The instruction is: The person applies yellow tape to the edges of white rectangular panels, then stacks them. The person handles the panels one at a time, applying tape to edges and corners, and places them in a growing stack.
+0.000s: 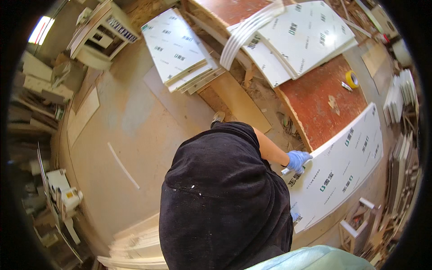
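A white panel (337, 172) printed with black and green writing slants beside the near end of a red-topped bench. My left hand (298, 161), in a blue glove, grips its upper edge near the corner of the bench. Lower down, only a bit of my right hand (294, 215) shows, also gloved in blue, against the panel's near end; its grip is hidden behind my black shirt (222, 209). The red bench top (317, 111) has a chipped edge, and the panel's long upper edge runs along its near end.
More printed panels lie on the bench (307, 37) and in a stack (179, 50) left of it. A bundle of white strips (249, 33) arches over the bench. Yellow tape (352, 79) lies there. A small frame stand (357, 221) and upright boards (401, 172) stand right; a thin strip (123, 165) lies on the floor.
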Tool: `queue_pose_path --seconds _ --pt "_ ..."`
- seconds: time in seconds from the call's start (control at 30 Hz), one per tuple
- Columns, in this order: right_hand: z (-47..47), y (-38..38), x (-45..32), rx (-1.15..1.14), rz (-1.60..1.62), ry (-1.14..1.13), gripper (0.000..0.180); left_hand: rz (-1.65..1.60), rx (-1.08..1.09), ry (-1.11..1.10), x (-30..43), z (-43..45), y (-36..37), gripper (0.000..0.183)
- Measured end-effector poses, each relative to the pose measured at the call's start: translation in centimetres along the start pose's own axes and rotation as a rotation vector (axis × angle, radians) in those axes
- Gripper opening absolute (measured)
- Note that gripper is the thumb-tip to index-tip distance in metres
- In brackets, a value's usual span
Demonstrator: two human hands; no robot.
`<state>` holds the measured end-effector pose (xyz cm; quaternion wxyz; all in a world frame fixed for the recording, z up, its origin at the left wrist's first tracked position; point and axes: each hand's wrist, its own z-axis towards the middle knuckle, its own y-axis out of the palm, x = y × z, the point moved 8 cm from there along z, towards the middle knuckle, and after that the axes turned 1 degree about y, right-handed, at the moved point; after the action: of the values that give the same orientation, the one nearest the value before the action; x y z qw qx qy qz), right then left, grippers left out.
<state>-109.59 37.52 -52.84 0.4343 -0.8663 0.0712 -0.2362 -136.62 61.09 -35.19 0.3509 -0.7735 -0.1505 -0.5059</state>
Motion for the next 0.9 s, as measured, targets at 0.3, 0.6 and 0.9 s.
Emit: queue_pose_path --seconds 0.3,0.6,0.9 --pt "0.0 -2.7 3.1 -0.448 -0.131 0.059 0.079 -0.123 -0.165 -0.057 -5.7 -5.2 3.2 0.073" --pt "-6.4 -7.7 -15.0 -0.063 0.489 -0.162 0.052 -0.270 0.436 -0.629 -34.0 -23.0 -11.4 0.062" --pt "-11.7 -15.4 -59.8 -0.528 1.120 -0.357 0.042 -0.707 1.228 -1.199 -60.2 -54.8 -20.9 0.073"
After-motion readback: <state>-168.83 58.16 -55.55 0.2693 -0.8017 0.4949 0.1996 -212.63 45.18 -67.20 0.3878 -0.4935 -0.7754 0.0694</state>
